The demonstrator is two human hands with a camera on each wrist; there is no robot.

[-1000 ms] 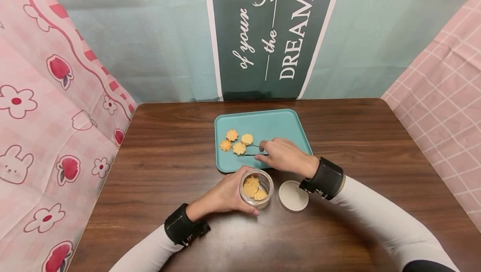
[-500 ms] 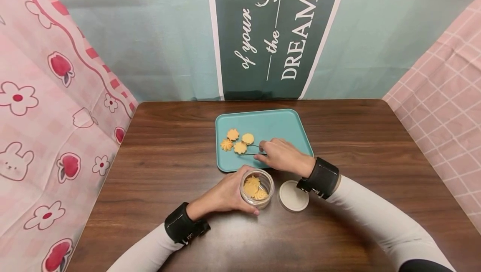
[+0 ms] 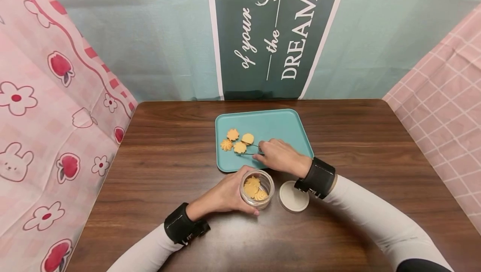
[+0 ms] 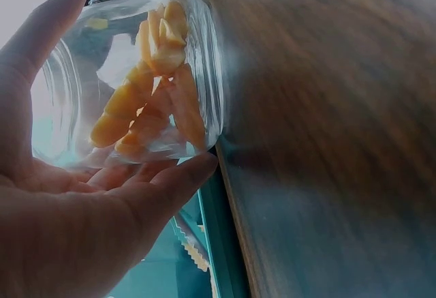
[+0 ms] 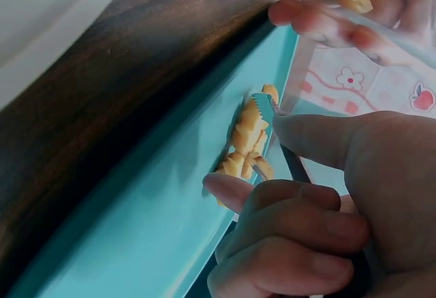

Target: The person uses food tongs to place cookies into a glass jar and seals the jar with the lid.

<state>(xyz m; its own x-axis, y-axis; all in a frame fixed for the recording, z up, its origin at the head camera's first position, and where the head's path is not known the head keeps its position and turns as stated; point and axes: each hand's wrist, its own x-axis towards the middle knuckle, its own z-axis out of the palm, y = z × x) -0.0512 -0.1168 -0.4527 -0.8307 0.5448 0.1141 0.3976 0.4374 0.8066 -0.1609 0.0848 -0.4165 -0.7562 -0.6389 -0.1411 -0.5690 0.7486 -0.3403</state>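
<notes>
My left hand [image 3: 227, 192] holds a clear glass jar [image 4: 88, 86] around its side. Several flower-shaped cookies [image 3: 251, 187] lie inside the jar. Over the teal tray [image 3: 276, 128], my right hand [image 3: 282, 155] grips a pair of thin tongs [image 3: 248, 153]. The tongs stand spread, their toothed tips [image 5: 263, 106] beside the cookies on the tray. One of these cookies, the front one [image 3: 240, 147], lies nearest the tips; whether they touch it I cannot tell. Three others, including a pale round cookie [image 3: 247, 138], sit close by at the tray's left.
A round whitish lid [image 3: 294, 197] lies on the wooden table [image 3: 161, 146] right of the jar, below my right wrist. The tray stands just beyond the jar. Teal cloth [image 3: 169, 46] hangs behind the table, with pink cloth [image 3: 451, 96] at both sides.
My right hand has shifted slightly left along with the tongs, toward the cookies. The left hand and jar stay in place, and the cookies on the tray have not visibly moved.
</notes>
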